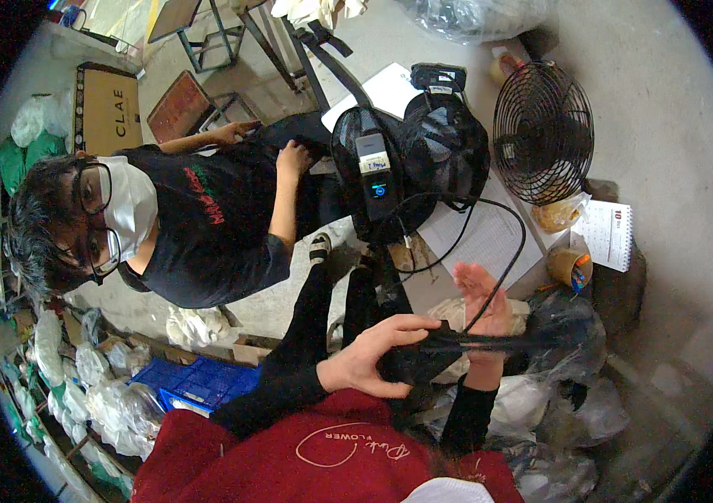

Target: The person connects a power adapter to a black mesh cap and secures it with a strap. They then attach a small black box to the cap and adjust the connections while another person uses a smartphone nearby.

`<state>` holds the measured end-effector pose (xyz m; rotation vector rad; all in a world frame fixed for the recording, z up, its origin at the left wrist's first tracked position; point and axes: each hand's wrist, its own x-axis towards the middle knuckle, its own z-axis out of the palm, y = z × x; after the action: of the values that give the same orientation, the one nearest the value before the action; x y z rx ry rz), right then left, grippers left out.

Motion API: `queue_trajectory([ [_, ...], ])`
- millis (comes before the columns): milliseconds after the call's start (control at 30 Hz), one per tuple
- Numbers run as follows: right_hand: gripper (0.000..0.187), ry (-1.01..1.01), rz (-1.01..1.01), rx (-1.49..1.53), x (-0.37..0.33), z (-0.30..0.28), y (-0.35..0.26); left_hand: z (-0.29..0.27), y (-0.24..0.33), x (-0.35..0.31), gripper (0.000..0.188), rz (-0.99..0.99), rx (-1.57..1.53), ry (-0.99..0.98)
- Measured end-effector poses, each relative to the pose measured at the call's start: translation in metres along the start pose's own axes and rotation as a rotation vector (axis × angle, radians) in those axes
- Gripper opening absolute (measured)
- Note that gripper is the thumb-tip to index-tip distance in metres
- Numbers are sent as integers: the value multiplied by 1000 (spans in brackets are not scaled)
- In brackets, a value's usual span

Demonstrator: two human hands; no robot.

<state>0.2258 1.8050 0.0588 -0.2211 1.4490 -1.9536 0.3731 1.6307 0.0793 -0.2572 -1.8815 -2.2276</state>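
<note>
While clamping the left hand (373,354) around the left end of a black object (440,342), holds its long axis running left to right, between the two hands. Extends rightward from that grip as a blurred dark band (516,344), past the right wrist. Lies nearer to the left hand, with thumb bent on the near side and fingers on the far side. Holds the right hand (484,306) open just beside, with fingers pointing away; cannot tell whether touching the band. Loops a black cable (523,239) beyond the right fingertips, toward a black mesh bag (449,142) on the far side of both hands.
</note>
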Motion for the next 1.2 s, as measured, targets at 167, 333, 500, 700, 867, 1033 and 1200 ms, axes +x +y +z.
queue_trajectory([
  [167,100,-308,15,-192,-18,34,-19,19,-15,-18,80,25,-247,481],
  [333,99,-247,282,-194,-40,63,-20,26,-8,-36,83,-46,-349,489],
  [500,83,-402,207,-331,-38,44,-42,-23,5,-39,90,-122,297,51],
  [700,74,-716,111,-545,-24,24,-82,-83,-4,14,85,120,765,376],
  [867,70,-870,139,-611,-26,21,-98,-88,14,53,32,2,874,79],
  [1033,78,-575,2,-645,-39,-10,-113,-104,18,17,18,-212,784,183],
  [1200,96,107,-148,-208,-46,-10,-65,-88,10,-42,20,-709,142,187],
])
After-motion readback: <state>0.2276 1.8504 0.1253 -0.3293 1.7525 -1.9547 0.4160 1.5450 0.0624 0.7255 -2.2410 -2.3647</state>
